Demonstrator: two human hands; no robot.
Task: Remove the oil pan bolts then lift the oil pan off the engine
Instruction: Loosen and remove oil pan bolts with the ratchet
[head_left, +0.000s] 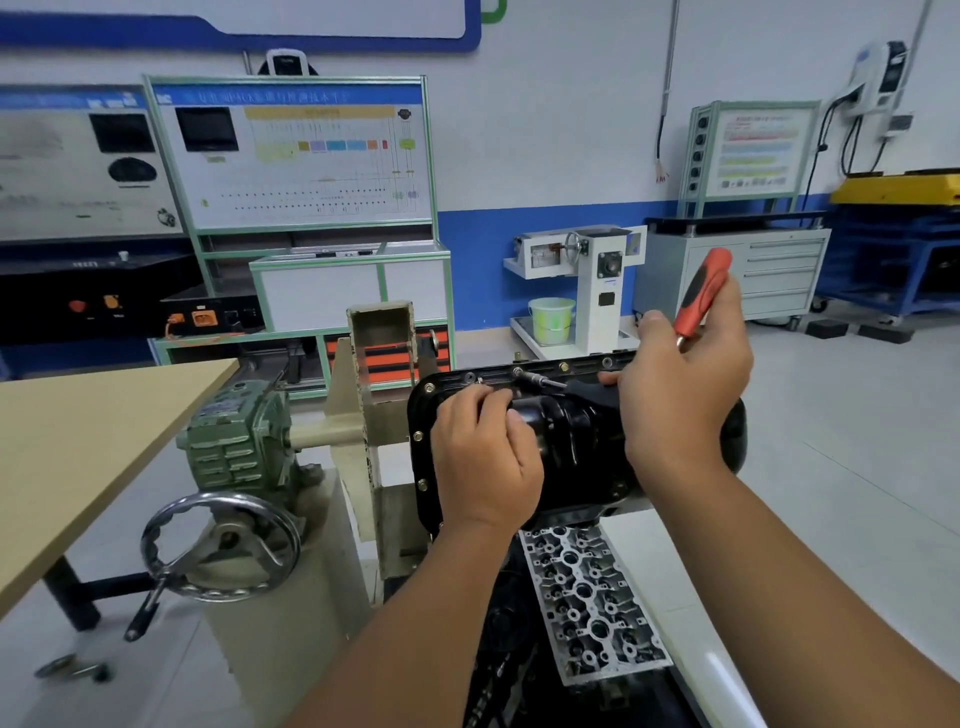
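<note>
Gripping a ratchet (702, 293), right hand (680, 379); left hand (483, 457) presses oil pan (576, 441), workshop floor (857, 415).

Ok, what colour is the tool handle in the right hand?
Red with black, on the tool handle held by the right hand; head view.

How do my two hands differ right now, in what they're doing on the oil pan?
The left hand lies low on the black oil pan, fingers curled at its far flange, holding no tool. The right hand is raised higher and grips a tool with a red and black handle, which sticks up above the fist. What the left fingers pinch, if anything, can't be told. Both hands are bare and work at the pan's far edge, near its bolts.
</note>
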